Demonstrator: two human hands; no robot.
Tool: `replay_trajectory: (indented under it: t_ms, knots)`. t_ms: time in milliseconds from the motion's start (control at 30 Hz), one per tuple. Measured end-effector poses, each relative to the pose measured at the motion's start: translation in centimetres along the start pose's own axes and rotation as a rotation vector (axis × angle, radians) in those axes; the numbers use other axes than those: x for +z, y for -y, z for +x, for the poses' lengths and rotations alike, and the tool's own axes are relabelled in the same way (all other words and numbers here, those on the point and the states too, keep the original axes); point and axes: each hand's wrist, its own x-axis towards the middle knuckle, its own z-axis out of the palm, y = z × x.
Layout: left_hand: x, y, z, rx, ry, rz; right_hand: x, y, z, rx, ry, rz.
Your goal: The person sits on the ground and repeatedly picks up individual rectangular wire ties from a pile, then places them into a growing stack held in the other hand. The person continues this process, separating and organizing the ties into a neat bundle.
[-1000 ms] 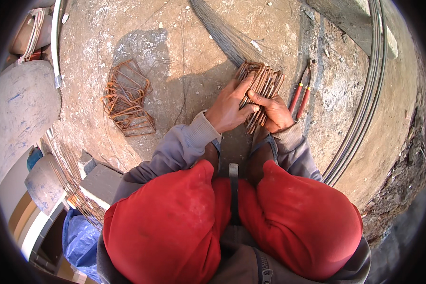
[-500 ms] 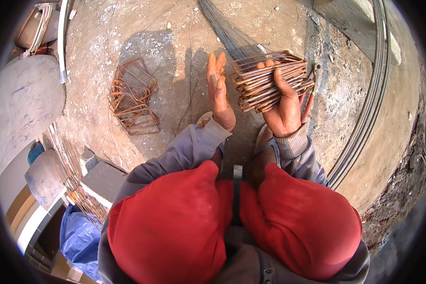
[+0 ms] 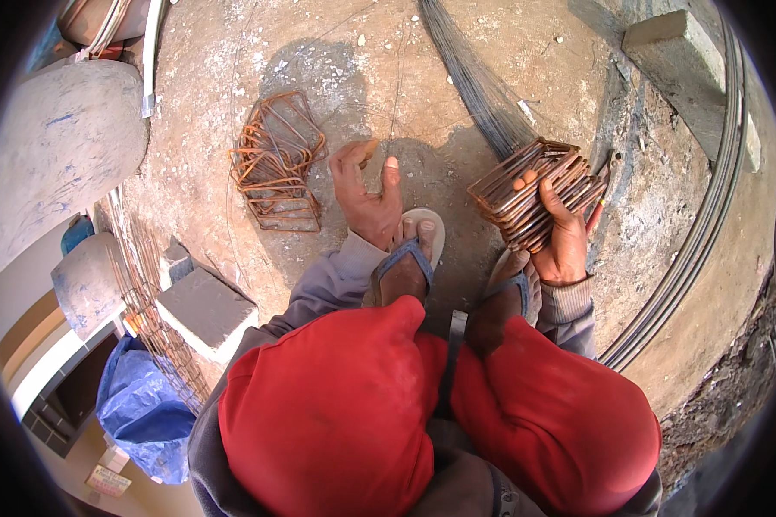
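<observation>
My right hand [image 3: 565,246] is closed around a stack of rusty rebar stirrups [image 3: 516,191], bent into rectangles and lying roughly one on another. Its thumb presses across the top, and fingertips show through the frames. My left hand [image 3: 364,200] is empty, fingers bent and thumb apart, above the ground between that stack and a loose pile of stirrups [image 3: 278,168]. This pile lies to its left and does not touch the hand. Just right of the held stack, a tool with red handles [image 3: 596,215] shows partly behind my right hand.
A bundle of thin tie wire [image 3: 470,82] lies ahead. Long steel rods [image 3: 694,233] curve along the right, beside a concrete block [image 3: 681,73]. At left are a grey block [image 3: 205,312], thin rusty bars [image 3: 151,297] and a blue tarp [image 3: 145,414]. My sandals [image 3: 438,234] are below my hands.
My left hand has moved left, away from the held stack and nearer the pile, its fingers now more bent. The right hand still grips the stack, now tilted. The whole view has shifted.
</observation>
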Motion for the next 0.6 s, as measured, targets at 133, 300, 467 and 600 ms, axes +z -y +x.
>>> replay_trajectory:
  t_ms: [133,300,467,600]
  knots:
    - [-6.8,9.9,-2.5,-0.372,-0.347,0.195,-0.6,-0.2,-1.1,-0.021,0.024,-0.090]
    - [-10.3,14.0,-6.0,-0.939,-0.612,-0.166,-0.5,-0.1,-1.2,-0.014,0.023,-0.171]
    - [-10.7,16.6,-5.0,-1.023,-0.640,-0.379,-0.1,-0.5,-0.9,0.002,0.061,-0.225]
    - [-11.8,18.1,-3.4,-1.224,-0.534,-0.379,-1.0,-1.6,-0.6,0.061,0.048,-0.233]
